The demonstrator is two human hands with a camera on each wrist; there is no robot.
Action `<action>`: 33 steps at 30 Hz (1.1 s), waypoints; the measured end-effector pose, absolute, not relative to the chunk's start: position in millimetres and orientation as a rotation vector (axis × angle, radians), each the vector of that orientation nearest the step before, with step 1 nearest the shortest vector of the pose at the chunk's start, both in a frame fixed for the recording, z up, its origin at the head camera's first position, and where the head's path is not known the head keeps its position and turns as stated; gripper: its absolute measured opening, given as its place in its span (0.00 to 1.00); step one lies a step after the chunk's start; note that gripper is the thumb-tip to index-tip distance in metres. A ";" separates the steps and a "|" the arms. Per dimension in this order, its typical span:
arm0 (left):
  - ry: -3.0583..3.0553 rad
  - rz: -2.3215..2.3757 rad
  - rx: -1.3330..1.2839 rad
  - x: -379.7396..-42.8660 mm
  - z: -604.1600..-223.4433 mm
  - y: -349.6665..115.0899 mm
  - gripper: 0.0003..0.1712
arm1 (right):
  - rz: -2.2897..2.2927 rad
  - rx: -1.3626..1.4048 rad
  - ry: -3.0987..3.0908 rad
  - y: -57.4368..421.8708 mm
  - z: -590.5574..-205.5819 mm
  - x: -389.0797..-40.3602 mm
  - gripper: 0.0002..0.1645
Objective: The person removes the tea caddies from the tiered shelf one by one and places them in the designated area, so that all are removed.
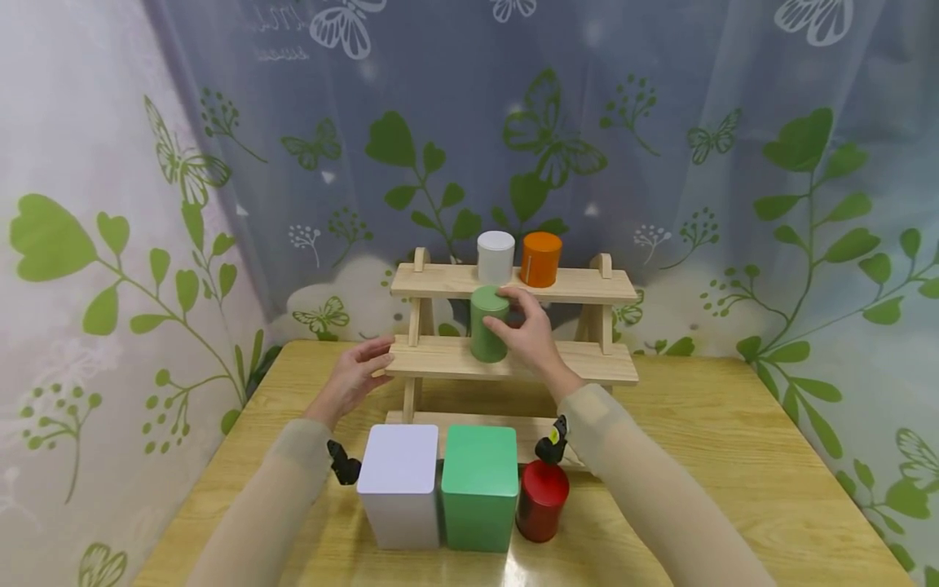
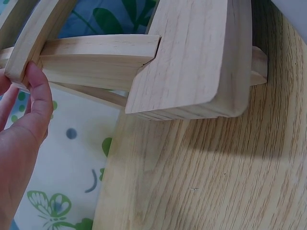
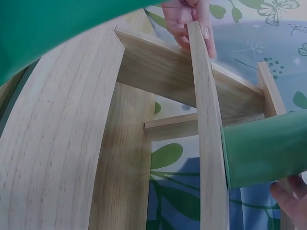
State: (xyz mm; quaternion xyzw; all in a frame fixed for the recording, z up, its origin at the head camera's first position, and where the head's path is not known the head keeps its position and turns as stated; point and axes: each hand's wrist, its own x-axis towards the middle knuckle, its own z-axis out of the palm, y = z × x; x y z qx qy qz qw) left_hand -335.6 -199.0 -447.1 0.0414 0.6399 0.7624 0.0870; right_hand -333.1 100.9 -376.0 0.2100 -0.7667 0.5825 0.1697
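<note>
A three-tier wooden display stand (image 1: pixel 572 359) stands on the table. My right hand (image 1: pixel 530 330) grips a dull green round tin (image 1: pixel 484 334) from its right side, thumb in front and fingers near the lid. The tin is upright on the middle shelf; in the right wrist view its base (image 3: pixel 249 158) meets the shelf board (image 3: pixel 208 124). At the left end of that shelf, my left hand (image 1: pixel 355 375) holds the board's edge. The left wrist view shows the fingers (image 2: pixel 41 91) pinching the board end (image 2: pixel 29 48).
On the top shelf are a white tin (image 1: pixel 495 258) and an orange tin (image 1: pixel 541 261). Before the stand, a white box (image 1: pixel 399 489), a bright green box (image 1: pixel 480 489) and a red tin (image 1: pixel 543 501) stand in a row. A patterned curtain (image 1: pixel 455 73) hangs behind.
</note>
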 end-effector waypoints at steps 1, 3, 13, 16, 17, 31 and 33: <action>1.898 2.279 0.123 -336.9 -448.8 -199.5 0.28 | 1.645 0.597 -2.183 100.8 -377.9 -335.1 0.28; 1.891 2.291 0.122 -339.6 -452.8 -200.4 0.28 | 1.636 0.598 -2.182 100.6 -379.0 -336.2 0.28; 1.925 2.301 0.141 -342.3 -463.0 -200.8 0.29 | 1.654 0.629 -2.166 100.7 -360.8 -308.2 0.26; 1.923 2.303 0.138 -341.4 -462.6 -200.3 0.29 | 1.654 0.640 -2.167 100.6 -357.5 -300.7 0.26; 1.923 2.302 0.136 -341.1 -462.3 -200.2 0.29 | 1.655 0.642 -2.167 100.9 -357.3 -299.5 0.26; 1.932 2.292 0.134 -341.1 -458.8 -200.4 0.29 | 1.752 0.672 -2.090 110.0 -357.2 -291.5 0.25; 1.931 2.291 0.134 -339.2 -456.3 -199.8 0.28 | 1.774 0.672 -2.086 111.7 -357.5 -289.4 0.25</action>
